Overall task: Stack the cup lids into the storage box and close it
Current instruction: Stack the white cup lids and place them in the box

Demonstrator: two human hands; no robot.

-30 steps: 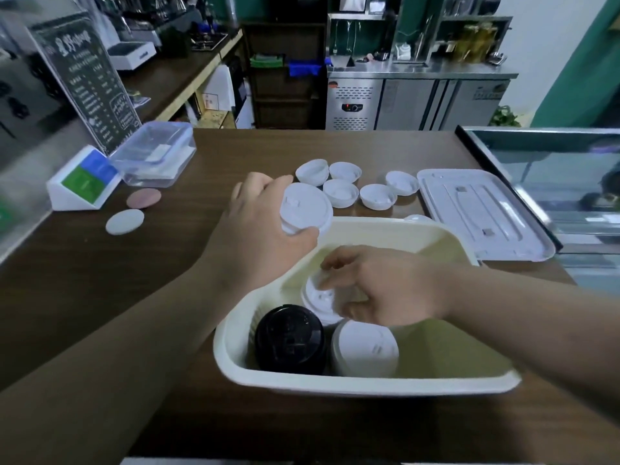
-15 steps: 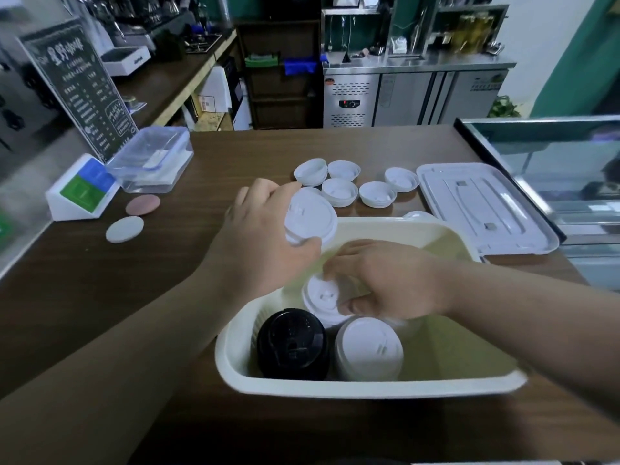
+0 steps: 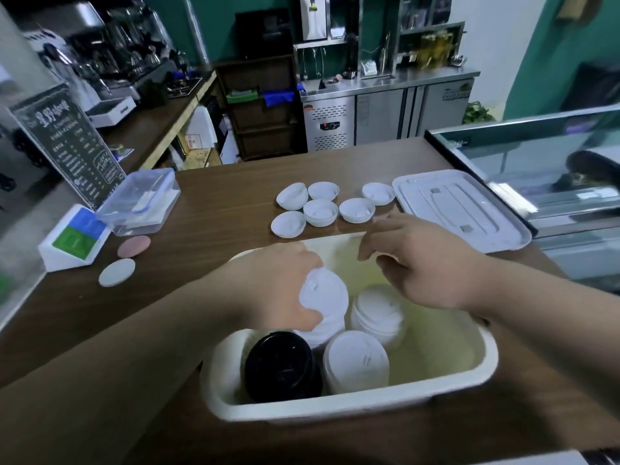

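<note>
A cream storage box point(image 3: 352, 406) sits open on the brown counter near me. Inside it stand a stack of black lids point(image 3: 280, 364), a white stack point(image 3: 357, 360) at the front and another white stack point(image 3: 379, 310) behind. My left hand point(image 3: 278, 286) is inside the box, gripping a stack of white lids point(image 3: 325, 297) at the box's left middle. Above the box's far part, my right hand point(image 3: 426, 263) hovers with fingers apart and nothing in it. Several white lids point(image 3: 320, 211) lie upside down on the counter beyond the box. The box's white cover point(image 3: 459, 209) lies flat to the right.
A clear plastic container point(image 3: 141, 203), a white wedge stand point(image 3: 72, 238), a menu sign point(image 3: 67, 142) and two round coasters point(image 3: 117, 271) occupy the counter's left. A glass display case point(image 3: 536, 162) borders the right side.
My left hand has lowered its white lid stack from above the rim down into the box. My right hand has let go of the stack inside and lifted up and back, fingers spread.
</note>
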